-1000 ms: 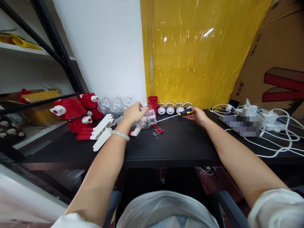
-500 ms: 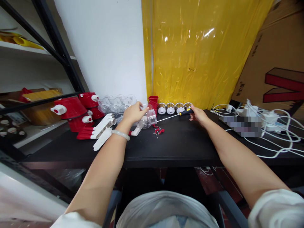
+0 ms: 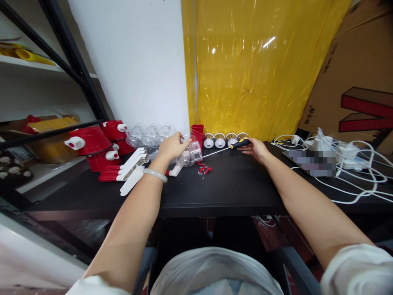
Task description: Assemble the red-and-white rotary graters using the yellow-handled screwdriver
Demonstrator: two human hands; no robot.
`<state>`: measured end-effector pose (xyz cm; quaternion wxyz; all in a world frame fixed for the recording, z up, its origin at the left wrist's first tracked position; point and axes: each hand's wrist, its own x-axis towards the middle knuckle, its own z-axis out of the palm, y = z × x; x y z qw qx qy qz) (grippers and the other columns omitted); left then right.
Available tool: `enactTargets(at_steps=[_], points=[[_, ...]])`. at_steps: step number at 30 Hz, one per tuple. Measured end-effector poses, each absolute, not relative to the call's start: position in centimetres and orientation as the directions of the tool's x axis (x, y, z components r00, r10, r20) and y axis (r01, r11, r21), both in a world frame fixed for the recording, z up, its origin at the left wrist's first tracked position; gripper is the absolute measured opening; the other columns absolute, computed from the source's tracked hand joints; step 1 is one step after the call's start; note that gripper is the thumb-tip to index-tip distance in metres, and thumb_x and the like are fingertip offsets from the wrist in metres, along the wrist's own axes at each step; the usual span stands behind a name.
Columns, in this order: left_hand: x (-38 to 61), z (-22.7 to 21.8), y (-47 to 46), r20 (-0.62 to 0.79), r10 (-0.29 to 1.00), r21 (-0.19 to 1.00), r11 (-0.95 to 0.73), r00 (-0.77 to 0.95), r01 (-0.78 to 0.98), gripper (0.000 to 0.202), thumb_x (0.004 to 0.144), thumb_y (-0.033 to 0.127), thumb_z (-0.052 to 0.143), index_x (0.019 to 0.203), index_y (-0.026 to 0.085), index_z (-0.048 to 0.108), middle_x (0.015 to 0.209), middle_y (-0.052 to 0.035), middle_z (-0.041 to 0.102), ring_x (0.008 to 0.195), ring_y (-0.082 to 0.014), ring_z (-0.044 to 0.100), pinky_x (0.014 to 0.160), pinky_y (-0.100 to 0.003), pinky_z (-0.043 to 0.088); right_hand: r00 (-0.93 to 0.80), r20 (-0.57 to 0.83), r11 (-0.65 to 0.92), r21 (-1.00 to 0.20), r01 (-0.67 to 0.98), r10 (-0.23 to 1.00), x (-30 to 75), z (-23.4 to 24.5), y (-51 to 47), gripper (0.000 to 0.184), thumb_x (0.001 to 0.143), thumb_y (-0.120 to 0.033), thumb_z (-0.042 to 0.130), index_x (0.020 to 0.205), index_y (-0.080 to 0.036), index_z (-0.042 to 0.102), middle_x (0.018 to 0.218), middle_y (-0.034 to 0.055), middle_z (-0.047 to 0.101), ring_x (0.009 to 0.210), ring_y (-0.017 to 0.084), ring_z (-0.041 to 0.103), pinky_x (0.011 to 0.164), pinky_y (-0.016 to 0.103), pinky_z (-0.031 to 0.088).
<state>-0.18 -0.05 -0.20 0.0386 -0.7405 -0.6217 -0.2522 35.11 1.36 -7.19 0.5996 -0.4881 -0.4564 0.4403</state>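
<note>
My left hand (image 3: 172,145) is wrapped over a clear plastic part (image 3: 196,150) and holds it on its side just above the black table. A screwdriver (image 3: 240,143) with a black and yellow handle lies in my right hand (image 3: 257,150), pinched at the handle's end with the other fingers stretched out below. Its long thin shaft runs left to the open end of the clear part; the exact spot its tip touches is too small to make out. Small red pieces (image 3: 208,170) and several screws (image 3: 200,173) lie just in front of the part.
Clear round-based parts (image 3: 148,141), red housings (image 3: 93,140) with white knobs, and white and red handles (image 3: 132,180) stand at left. A red funnel-like piece (image 3: 197,130) and several cans (image 3: 220,141) line the back. White cables (image 3: 373,180) tangle at right.
My right hand's lower fingers have gone from curled to more stretched out around the screwdriver handle. My left hand and the clear part have stayed nearly in place.
</note>
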Motion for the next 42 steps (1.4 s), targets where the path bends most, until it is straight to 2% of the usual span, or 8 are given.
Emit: enactTargets(at_steps=[6,13,17,20,24,31,35,42], points=[[-0.3,-0.4,0.1,0.425,0.9,0.274,-0.234,0.101,0.933,0.062,0.082,0.071,0.043,0.114,0.021,0.058,0.106,-0.0139,0.07,0.095,-0.0324,0.063,0.078,-0.039,0.042,0.195,0.118,0.126,-0.992,-0.03,0.974,35.1,-7.1,1.4,0.038,0.099,-0.04,0.038,0.08,-0.015,0.058,0.058,0.0066,0.067,0.049,0.013,0.065,0.051,0.02,0.048],[-0.3,-0.3,0.0,0.434,0.894,0.269,-0.242,0.107,0.932,0.061,0.082,0.071,0.044,0.113,0.021,0.059,0.105,-0.0138,0.07,0.094,-0.0326,0.064,0.078,-0.038,0.043,0.29,0.194,0.175,-0.98,0.09,0.937,35.5,-7.9,1.7,0.043,0.089,-0.054,0.055,0.063,-0.02,0.047,0.034,-0.0069,0.041,0.028,0.007,0.037,0.051,0.025,0.052],[-0.3,-0.2,-0.1,0.432,0.895,0.266,-0.244,0.111,0.933,0.061,0.081,0.072,0.043,0.113,0.021,0.058,0.105,-0.0126,0.07,0.094,-0.0329,0.064,0.075,-0.038,0.043,0.329,0.13,0.087,-0.986,0.143,0.935,35.4,-7.8,1.6,0.048,0.093,-0.055,0.043,0.062,-0.019,0.051,0.039,0.0002,0.052,0.032,0.012,0.048,0.047,0.026,0.049],[-0.2,-0.2,-0.1,0.432,0.895,0.262,-0.245,0.113,0.933,0.062,0.081,0.072,0.042,0.113,0.022,0.058,0.105,-0.0119,0.071,0.094,-0.0329,0.064,0.075,-0.038,0.043,0.262,0.017,0.001,-0.998,0.062,0.965,34.8,-7.2,1.3,0.049,0.1,-0.041,0.024,0.073,-0.016,0.056,0.055,0.0076,0.066,0.045,0.016,0.062,0.046,0.024,0.047],[-0.3,-0.3,0.1,0.425,0.899,0.266,-0.234,0.105,0.935,0.063,0.081,0.073,0.042,0.114,0.022,0.059,0.105,-0.0121,0.07,0.094,-0.0321,0.064,0.075,-0.038,0.044,0.18,0.003,0.007,-1.0,-0.023,0.984,34.3,-6.6,0.8,0.034,0.099,-0.03,0.028,0.085,-0.016,0.056,0.068,0.0085,0.072,0.058,0.017,0.069,0.053,0.024,0.05],[-0.3,-0.4,0.1,0.429,0.897,0.255,-0.232,0.105,0.939,0.062,0.081,0.073,0.042,0.114,0.023,0.058,0.105,-0.0116,0.07,0.095,-0.0321,0.064,0.078,-0.039,0.044,0.237,0.045,0.058,-0.997,-0.046,0.971,34.3,-7.2,0.8,0.038,0.098,-0.043,0.04,0.074,-0.017,0.054,0.046,-0.0005,0.056,0.04,0.011,0.057,0.049,0.023,0.05],[-0.3,-0.3,0.1,0.423,0.9,0.254,-0.231,0.107,0.939,0.062,0.082,0.072,0.041,0.114,0.022,0.058,0.107,-0.0127,0.07,0.095,-0.032,0.063,0.079,-0.039,0.043,0.319,0.03,0.022,-0.999,0.029,0.947,34.4,-7.4,1.0,0.044,0.091,-0.054,0.05,0.067,-0.017,0.053,0.042,-0.001,0.051,0.036,0.01,0.05,0.045,0.024,0.05],[-0.4,-0.4,0.1,0.434,0.895,0.271,-0.239,0.103,0.932,0.061,0.081,0.072,0.043,0.112,0.022,0.059,0.104,-0.013,0.07,0.094,-0.0325,0.063,0.079,-0.039,0.043,0.349,0.014,-0.001,-0.999,0.042,0.937,34.6,-7.7,1.4,0.047,0.088,-0.059,0.052,0.066,-0.018,0.053,0.043,-0.0006,0.05,0.036,0.01,0.049,0.045,0.025,0.052]])
